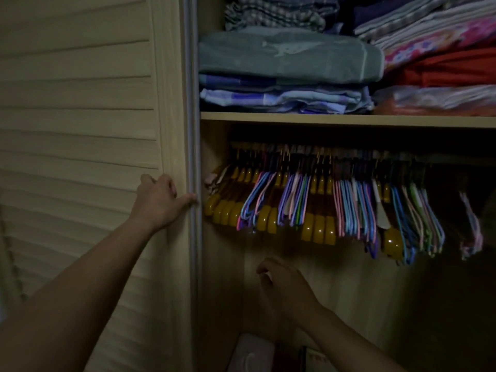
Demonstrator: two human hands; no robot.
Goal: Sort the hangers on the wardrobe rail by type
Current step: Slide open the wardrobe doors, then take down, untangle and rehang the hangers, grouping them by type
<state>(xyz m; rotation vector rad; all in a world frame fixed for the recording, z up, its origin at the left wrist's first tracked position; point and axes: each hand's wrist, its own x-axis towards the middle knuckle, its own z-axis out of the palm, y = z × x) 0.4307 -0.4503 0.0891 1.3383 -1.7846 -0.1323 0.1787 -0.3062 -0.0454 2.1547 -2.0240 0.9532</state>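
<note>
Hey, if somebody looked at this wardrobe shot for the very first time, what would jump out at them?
Most likely the hangers on the rail under the shelf: thick amber hangers mixed in among thin pastel wire hangers. Above, folded linens sit stacked, a grey-green towel on top at left. The left hand holds the louvred door's edge, while the right hand hovers below the hangers, holding nothing.

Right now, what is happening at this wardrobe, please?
A person stands at an open wardrobe. The left hand holds the edge of the louvred door. The right hand hangs loosely curled below the rail, holding nothing. On the rail, thick yellow hangers and thin coloured hangers are still mixed in alternating bunches, so sorting has not visibly begun. Folded linens lie on the shelf above.
</note>
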